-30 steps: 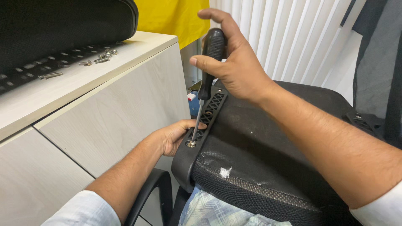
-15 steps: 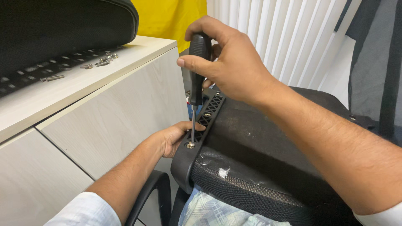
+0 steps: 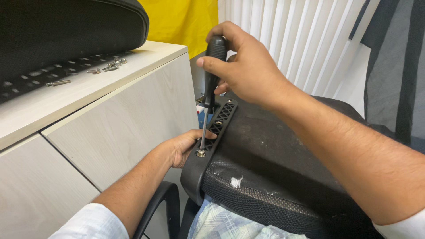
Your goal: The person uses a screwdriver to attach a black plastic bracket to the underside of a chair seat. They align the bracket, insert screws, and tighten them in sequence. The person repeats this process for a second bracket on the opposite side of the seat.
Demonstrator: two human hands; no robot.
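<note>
Black plastic is filling the middle of the frame: a slotted bracket running along the edge of an overturned chair seat, with a screw sitting in its lower hole. A screwdriver is standing nearly upright on that screw, its thin shaft partly crossing the left hand. The right hand is wrapping tightly around the black handle in the upper centre, fingers closed on it. The left hand is pressing against the bracket's outer side, thumb on top; its fingers are tucked behind the plastic, so their grip is hard to judge (closed or merely resting, I cannot tell). Below, a checked fabric is being cut off by the bottom edge. In the upper left, loose screws are lying on a pale cabinet, beside another black chair part that is running out of frame.
</note>
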